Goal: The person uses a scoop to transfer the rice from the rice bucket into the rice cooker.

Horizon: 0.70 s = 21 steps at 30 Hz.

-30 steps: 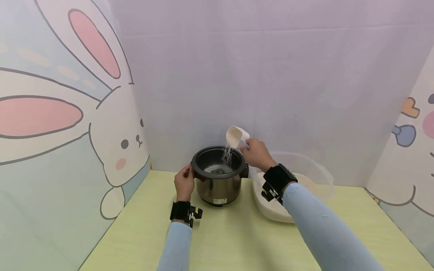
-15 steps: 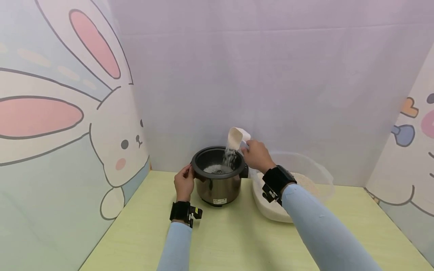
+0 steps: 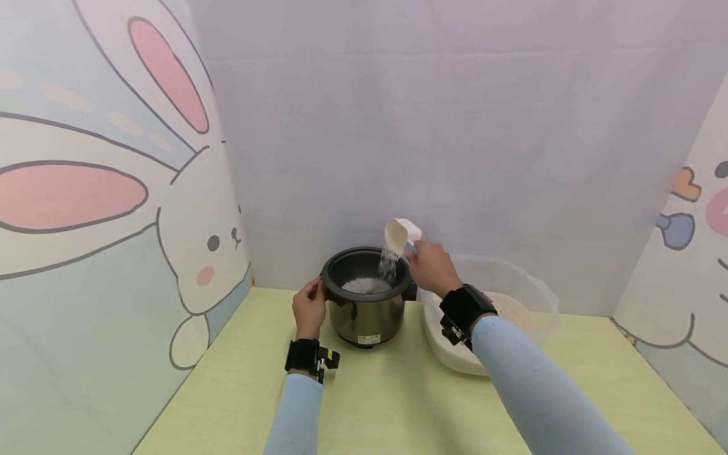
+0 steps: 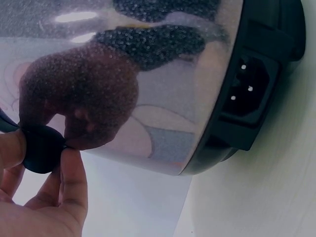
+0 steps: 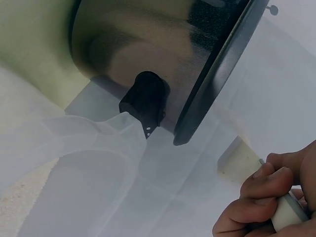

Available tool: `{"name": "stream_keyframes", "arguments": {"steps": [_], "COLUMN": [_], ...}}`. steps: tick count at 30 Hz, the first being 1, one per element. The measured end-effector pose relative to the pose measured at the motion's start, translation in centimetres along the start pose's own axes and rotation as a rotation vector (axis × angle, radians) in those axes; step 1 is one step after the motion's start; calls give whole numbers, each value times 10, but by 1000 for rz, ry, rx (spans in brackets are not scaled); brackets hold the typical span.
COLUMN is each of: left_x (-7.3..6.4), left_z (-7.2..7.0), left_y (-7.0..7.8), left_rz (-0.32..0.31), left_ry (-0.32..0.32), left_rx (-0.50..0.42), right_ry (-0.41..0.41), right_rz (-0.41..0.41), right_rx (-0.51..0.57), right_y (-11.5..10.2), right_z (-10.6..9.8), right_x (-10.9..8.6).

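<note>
Head view, near to far. Left hand point(image 3: 309, 311): fingers pinching the left lug point(image 4: 42, 150) of the cooker point(image 3: 366, 321); I judge firm pressure there steadies it. Right hand point(image 3: 433, 266): fingers curled round the scoop point(image 3: 409, 229), tilted above the cooker's right side, spilling rice point(image 3: 389, 262), as I take it, inside the rim. Best practice, by my reckoning: mouth low, well inboard, tipped gradually. Tub point(image 3: 455, 364): translucent, on the worktop point(image 3: 375, 404) right of the cooker, holding pale grain. Cooker: upright, open-topped, white grain across the bottom. Curtain point(image 3: 318, 158): behind all.
</note>
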<state>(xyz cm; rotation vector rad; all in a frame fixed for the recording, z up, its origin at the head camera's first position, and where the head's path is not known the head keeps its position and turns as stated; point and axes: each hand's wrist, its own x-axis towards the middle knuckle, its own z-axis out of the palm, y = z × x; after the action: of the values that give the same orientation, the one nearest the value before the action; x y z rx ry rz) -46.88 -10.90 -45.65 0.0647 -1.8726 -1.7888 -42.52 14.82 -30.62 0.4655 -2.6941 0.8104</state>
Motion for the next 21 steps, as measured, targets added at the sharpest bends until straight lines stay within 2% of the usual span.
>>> {"name": "stream_keyframes", "arguments": {"steps": [9,16,21], "left_x": [-2,-1,0], "left_z": [-1,0,0], "left_y": [-3,-6,-3], "left_rz": [5,47,34], "left_ry": [-3,10,2], "left_rx": [2,25,9], "right_ry": [11,-2,5], "right_rz": [13,1,-10], "right_rx": [-44,-93,-110], "right_y": [2,3,3], "right_z": [8,10,11], "right_x": [-2,-4,-6]}}
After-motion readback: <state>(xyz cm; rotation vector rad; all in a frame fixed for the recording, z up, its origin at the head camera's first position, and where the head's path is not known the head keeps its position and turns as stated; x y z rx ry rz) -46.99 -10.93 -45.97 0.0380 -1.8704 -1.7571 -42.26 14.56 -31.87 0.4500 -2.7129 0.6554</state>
